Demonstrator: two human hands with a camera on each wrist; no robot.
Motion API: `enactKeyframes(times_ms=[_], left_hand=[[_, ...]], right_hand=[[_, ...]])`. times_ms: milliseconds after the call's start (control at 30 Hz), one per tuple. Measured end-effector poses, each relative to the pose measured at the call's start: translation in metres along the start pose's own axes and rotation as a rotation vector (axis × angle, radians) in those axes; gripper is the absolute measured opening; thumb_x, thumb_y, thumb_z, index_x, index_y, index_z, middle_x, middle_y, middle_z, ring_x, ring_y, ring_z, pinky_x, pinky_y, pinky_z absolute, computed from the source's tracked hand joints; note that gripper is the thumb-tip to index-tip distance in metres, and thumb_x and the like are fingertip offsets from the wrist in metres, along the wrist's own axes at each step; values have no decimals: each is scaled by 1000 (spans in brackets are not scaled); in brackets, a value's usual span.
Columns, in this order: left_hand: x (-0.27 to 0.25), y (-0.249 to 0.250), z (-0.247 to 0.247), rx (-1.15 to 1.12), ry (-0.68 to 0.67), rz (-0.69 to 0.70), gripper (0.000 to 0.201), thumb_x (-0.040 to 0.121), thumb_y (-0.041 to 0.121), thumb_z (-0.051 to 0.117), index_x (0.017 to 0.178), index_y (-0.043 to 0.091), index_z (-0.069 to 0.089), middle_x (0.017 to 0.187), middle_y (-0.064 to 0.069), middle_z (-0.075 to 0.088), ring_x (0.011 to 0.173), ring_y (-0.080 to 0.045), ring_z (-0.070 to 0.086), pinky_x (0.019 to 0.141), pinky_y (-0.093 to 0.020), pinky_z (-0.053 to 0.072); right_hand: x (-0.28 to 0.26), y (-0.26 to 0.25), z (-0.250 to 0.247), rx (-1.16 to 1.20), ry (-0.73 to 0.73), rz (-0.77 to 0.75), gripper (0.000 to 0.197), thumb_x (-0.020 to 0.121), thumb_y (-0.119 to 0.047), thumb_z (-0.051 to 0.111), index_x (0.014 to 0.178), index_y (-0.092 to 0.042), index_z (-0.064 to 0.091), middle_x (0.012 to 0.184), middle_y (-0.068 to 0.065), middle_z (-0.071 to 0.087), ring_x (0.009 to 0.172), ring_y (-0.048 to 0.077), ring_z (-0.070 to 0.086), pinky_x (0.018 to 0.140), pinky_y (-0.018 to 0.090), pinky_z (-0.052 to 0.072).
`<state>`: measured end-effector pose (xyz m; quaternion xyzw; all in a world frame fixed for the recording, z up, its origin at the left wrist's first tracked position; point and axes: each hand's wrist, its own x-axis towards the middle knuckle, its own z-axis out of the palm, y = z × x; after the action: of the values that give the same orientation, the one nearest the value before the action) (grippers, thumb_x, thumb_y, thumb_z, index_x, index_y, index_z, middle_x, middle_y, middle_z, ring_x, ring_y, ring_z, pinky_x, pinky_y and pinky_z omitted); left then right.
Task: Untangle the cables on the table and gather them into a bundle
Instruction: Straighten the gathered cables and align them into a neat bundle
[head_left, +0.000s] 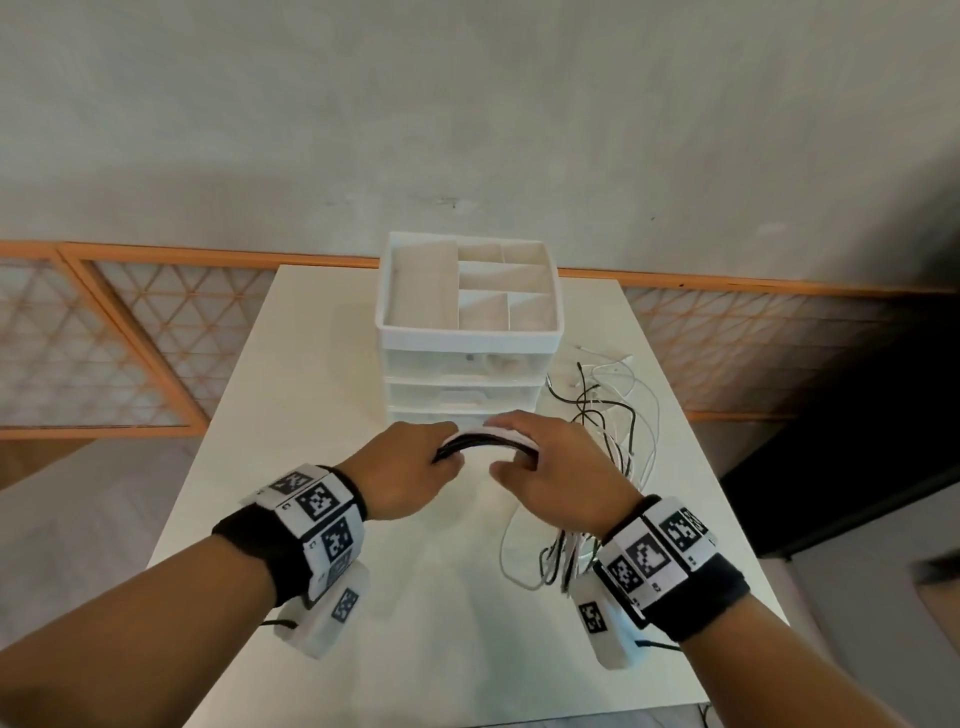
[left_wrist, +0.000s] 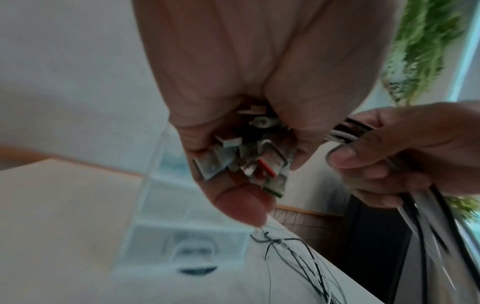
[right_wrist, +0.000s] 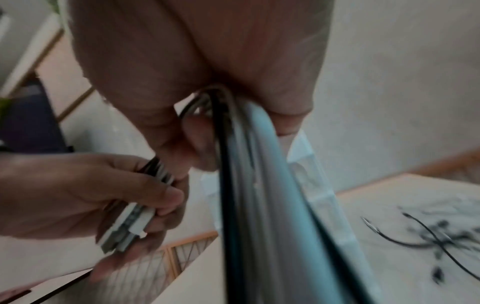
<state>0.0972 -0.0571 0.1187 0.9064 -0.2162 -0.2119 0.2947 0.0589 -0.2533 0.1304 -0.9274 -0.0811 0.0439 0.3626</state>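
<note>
Black and white cables (head_left: 485, 440) arch between my two hands above the white table (head_left: 431, 597). My left hand (head_left: 415, 470) grips the plug ends (left_wrist: 249, 162) in its curled fingers. My right hand (head_left: 545, 467) is curled round the same cable bunch (right_wrist: 249, 164) a short way along. From the right hand the cables (head_left: 561, 556) run down under the wrist and out to a loose tangle (head_left: 608, 410) on the table's right side. The left hand (right_wrist: 78, 195) and its plugs (right_wrist: 127, 224) also show in the right wrist view.
A white drawer organiser (head_left: 467, 332) with open top compartments stands just beyond my hands. The table's right edge (head_left: 727, 509) lies close to the tangle. A lattice panel (head_left: 104, 338) runs behind the table.
</note>
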Motion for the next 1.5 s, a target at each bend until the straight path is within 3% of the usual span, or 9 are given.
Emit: enactKeyframes(times_ms=[167,300,467,633,833,967,1100,1367,1500], left_hand=[[2,25,-23,110,-8,67,12,89,24,63,78,26,59,84,2,67,80,-19,64,70,-33,50],[-9,25,-43,-631,-34,19,34,82,41,76,106,18,69,102,-10,75,89,-20,71,82,-38,56],[-8,41,-37,-1118,28,-106,70,91,68,40,102,7,73,94,-20,72,76,-28,68,62,-37,58],[1,56,-36,-1046,149,-121,65,98,61,34,98,4,66,72,-12,65,59,-23,60,46,-27,49],[1,54,-40,-1108,15,-55,69,80,72,53,103,8,65,76,-10,63,65,-23,60,50,-27,50],[8,61,-26,-963,231,-5,48,75,51,72,94,8,65,60,-6,56,52,-16,48,41,-22,33],[18,59,-22,-1019,471,-60,23,90,26,70,85,5,60,54,-7,54,44,-16,47,38,-18,29],[19,57,-19,-1000,479,-13,16,88,7,70,84,3,55,53,-10,56,40,-21,44,44,-25,39],[20,49,-29,-984,430,-97,23,83,18,77,93,6,60,92,-19,66,70,-20,67,58,-28,55]], right_hand=[[6,-20,-2,65,-20,-90,45,87,-11,64,129,-27,61,93,-8,72,75,8,64,71,15,48],[2,-9,-10,325,134,-94,33,86,-12,65,115,-25,73,95,-1,77,85,24,70,77,38,54],[1,-16,-11,471,161,-181,28,96,-16,65,124,-15,69,101,-9,77,91,4,71,80,15,50],[3,-23,-7,343,154,-310,38,104,-7,49,141,-14,55,55,-28,55,52,-5,53,58,1,38],[1,-22,-13,339,230,-358,34,100,-4,56,133,-10,63,81,-6,72,65,-8,60,66,1,42],[8,-15,-9,157,221,-368,18,103,-20,53,110,-15,68,86,-9,74,78,9,70,71,27,56],[12,-12,-14,238,228,-159,43,99,-32,58,140,-18,53,64,-13,55,57,-2,56,58,11,41],[18,-12,-19,323,79,-103,24,95,-36,65,93,-13,73,78,-7,74,50,-1,50,53,10,36],[19,-4,-22,247,112,-47,21,92,-36,69,74,-28,63,51,-20,54,47,0,46,50,12,34]])
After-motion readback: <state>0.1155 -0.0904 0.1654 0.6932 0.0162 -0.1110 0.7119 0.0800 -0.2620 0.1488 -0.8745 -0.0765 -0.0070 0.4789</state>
